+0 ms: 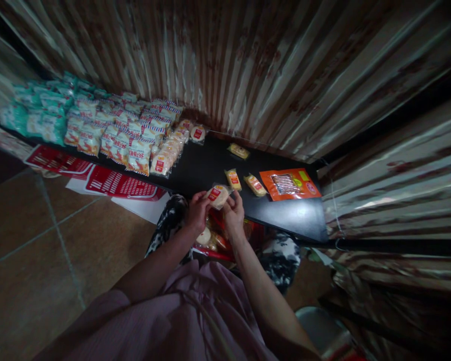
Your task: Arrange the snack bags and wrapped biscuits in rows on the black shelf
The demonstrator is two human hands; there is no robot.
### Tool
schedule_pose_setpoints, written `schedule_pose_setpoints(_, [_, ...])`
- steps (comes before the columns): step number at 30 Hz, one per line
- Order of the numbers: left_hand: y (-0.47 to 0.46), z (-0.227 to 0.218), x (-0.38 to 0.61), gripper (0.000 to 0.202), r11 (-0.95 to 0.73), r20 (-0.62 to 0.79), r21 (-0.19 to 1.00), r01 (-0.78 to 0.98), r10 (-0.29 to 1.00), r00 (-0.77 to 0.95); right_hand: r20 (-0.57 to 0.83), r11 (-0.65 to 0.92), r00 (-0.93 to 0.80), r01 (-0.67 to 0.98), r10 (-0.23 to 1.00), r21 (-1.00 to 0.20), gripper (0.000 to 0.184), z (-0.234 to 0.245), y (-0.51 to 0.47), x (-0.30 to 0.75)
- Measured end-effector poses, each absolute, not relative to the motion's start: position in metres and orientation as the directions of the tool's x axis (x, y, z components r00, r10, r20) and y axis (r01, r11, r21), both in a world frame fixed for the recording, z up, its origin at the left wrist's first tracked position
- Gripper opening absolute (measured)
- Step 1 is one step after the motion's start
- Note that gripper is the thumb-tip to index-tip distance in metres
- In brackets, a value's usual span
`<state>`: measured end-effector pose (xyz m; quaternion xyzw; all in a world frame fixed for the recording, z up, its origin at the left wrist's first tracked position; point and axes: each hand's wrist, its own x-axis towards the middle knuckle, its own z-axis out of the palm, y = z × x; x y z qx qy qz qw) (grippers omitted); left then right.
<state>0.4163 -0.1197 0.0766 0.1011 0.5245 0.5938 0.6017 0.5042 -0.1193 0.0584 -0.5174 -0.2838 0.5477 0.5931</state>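
Between my two hands, over the table's front edge, is a clear-wrapped packet of a round pale cracker (217,196) with a red label. My left hand (198,209) pinches its left side. The fingers of my right hand (233,210) are closed at its right corner. Just beyond it lie two small yellow-wrapped snacks (233,179), and a third yellow snack (239,151) rests farther back. Under my hands, a red basket (214,252) on my lap holds more packets, including a round white one (204,236); my forearms partly hide it.
On the black table (199,163), similar cracker packets (170,151) stand in a row, left of my hands. White snack bags (116,140) and teal bags (52,128) fill the left end. An orange flat pack (290,184) lies right. Pleated curtains (210,65) hang behind; red baskets (122,183) sit below.
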Motion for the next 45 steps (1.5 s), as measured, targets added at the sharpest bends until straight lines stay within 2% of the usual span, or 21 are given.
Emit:
schedule_pose_setpoints(3, [-0.120, 0.072, 0.417, 0.034, 0.265, -0.485, 0.781, -0.566, 0.827, -0.282, -0.266, -0.177, 0.205, -0.370, 0.942, -0.912, 0.048, 0.062, -0.122, 0.503])
schedule_pose_setpoints(5, [-0.120, 0.068, 0.417, 0.035, 0.264, -0.463, 0.809, -0.525, 0.836, -0.294, -0.271, -0.181, 0.224, -0.353, 0.936, -0.918, 0.041, 0.064, -0.123, 0.502])
schedule_pose_setpoints(20, [-0.116, 0.064, 0.411, 0.031, 0.231, -0.368, 0.906, -0.354, 0.844, -0.390, -0.233, -0.180, 0.174, -0.279, 0.957, -0.943, 0.045, 0.064, -0.125, 0.503])
schedule_pose_setpoints(29, [-0.110, 0.065, 0.409, 0.027, 0.231, -0.319, 0.941, -0.246, 0.847, -0.426, -0.109, -0.097, 0.232, -0.064, 0.966, -0.993, 0.046, 0.049, -0.115, 0.507])
schedule_pose_setpoints(31, [-0.107, 0.064, 0.408, 0.028, 0.196, -0.259, 0.963, -0.184, 0.863, -0.434, -0.117, -0.112, 0.251, -0.035, 0.961, -0.993, 0.045, 0.049, -0.112, 0.507])
schedule_pose_setpoints(39, [-0.088, 0.062, 0.391, 0.024, 0.202, -0.190, 0.979, -0.025, 0.866, -0.463, -0.117, -0.149, 0.245, 0.118, 0.962, -0.982, 0.045, 0.061, -0.089, 0.505])
schedule_pose_setpoints(42, [-0.081, 0.064, 0.384, 0.023, 0.233, -0.194, 0.972, 0.024, 0.858, -0.476, -0.131, -0.157, 0.215, 0.110, 0.968, -0.982, 0.047, 0.061, -0.083, 0.501])
schedule_pose_setpoints(45, [-0.077, 0.069, 0.380, 0.024, 0.300, -0.197, 0.943, 0.145, 0.853, -0.483, -0.179, -0.194, 0.160, 0.082, 0.971, -0.978, 0.050, 0.059, -0.078, 0.496])
